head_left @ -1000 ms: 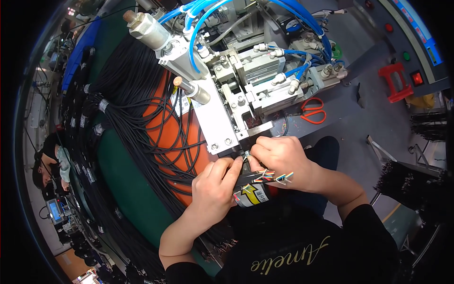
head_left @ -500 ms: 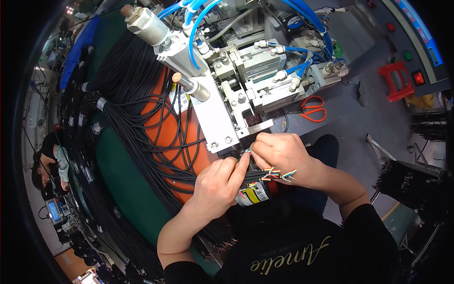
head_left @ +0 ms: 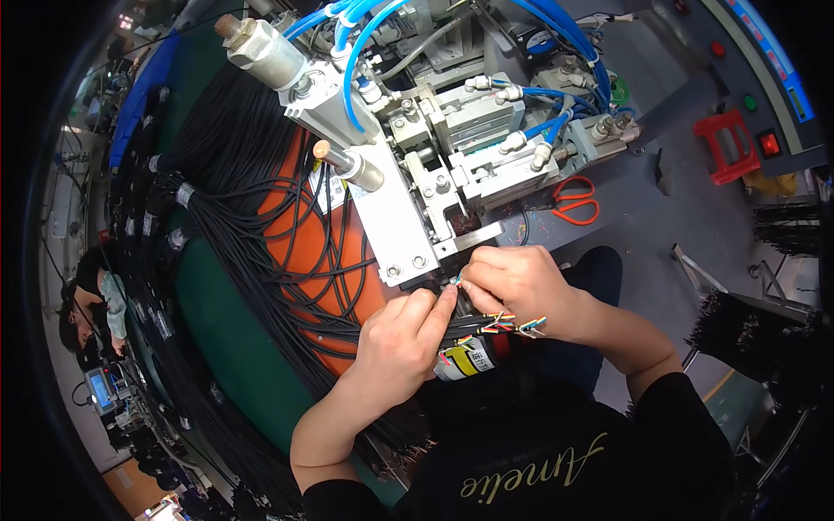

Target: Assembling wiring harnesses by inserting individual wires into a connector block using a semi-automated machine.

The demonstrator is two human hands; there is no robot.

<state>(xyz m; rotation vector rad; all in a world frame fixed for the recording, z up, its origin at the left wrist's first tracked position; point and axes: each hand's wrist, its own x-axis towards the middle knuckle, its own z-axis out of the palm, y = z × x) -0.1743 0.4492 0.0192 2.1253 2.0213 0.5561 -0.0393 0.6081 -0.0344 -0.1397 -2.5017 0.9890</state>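
Note:
My left hand and my right hand meet at the near edge of a metal pneumatic machine. Both are closed, fingertips pinched together around the thin coloured wires at a cable's end. The left index finger points up at the wire tips; the right thumb and fingers press on them from the other side. Under the hands runs a bunch of black cables, with stripped multicoloured wire ends sticking out below my right wrist. A cylinder with a yellow and white label lies beneath them.
Many black cables spread over an orange surface and green table at left. Red-handled scissors lie right of the machine. A red stand and a screen are at far right. Another person sits at far left.
My hands stay almost in place, with only a slight shift of the fingers at the wire tips. The machine looks the same.

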